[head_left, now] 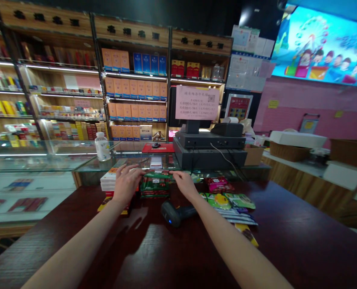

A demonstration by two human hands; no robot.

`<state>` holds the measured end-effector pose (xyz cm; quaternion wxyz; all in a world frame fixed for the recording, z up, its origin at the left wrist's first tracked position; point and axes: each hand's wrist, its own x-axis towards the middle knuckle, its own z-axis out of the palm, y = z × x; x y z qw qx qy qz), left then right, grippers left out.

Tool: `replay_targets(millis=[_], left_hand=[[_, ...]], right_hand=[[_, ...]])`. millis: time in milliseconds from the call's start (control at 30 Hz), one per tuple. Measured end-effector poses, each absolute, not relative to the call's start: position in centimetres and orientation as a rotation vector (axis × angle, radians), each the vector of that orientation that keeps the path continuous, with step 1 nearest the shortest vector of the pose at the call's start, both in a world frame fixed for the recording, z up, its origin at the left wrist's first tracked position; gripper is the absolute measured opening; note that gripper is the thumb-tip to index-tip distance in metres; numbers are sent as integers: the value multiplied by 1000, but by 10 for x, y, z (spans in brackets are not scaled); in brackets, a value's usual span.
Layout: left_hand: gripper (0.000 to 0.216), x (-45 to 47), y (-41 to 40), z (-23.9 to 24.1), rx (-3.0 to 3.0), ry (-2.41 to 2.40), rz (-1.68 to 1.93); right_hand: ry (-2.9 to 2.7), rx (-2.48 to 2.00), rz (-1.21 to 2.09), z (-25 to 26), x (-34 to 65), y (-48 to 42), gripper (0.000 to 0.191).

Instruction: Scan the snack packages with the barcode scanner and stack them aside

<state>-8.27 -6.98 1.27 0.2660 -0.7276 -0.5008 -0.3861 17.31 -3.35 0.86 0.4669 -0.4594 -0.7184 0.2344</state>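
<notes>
Hands flanking green packets, scanner nearby

Lit by white strips along the shelves and a vivid wall screen, under deep gloom overhead. Glazed with pale glare across the dark counter, shadowed below the left hand. Stretched and leaning toward the edges, softly blurred among far-left goods.

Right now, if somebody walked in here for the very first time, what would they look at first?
Probably the big bright screen, high on the right, with its cartoon Ferris wheel. Next might come the pink sign near the middle. Lower down, the left hand and right hand are at either side of the green packets on the dark red table.
</notes>
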Motion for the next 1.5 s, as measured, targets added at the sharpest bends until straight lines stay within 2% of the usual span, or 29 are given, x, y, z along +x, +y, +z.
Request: replay_targets(millis=[133, 300, 633, 867, 1233, 1500], left_hand=[[15, -88, -70, 9, -2014, -1287, -917], [20, -91, -68, 4, -2143, -1304, -813], [31, -91, -65, -3, -2236, -1303, -619], [30, -88, -69, -4, -2256, -1267, -565], [39, -84, -72, 2, -2235, -1258, -610], [43, -10, -52, 14, -2265, -1101, -628]], right_hand=[[-1787, -1047, 753, 2, 173, -31, 46], [-1843, -1087, 788, -17, 171, -22, 52], [-2020, -1243, 627, -34, 166, -14, 55], [-2143, -1257, 481, -34, 167, -14, 53], [-2147, -1196, 496, -36, 178, -14, 61], [-2094, -1297, 384, -29, 242, -21, 58]])
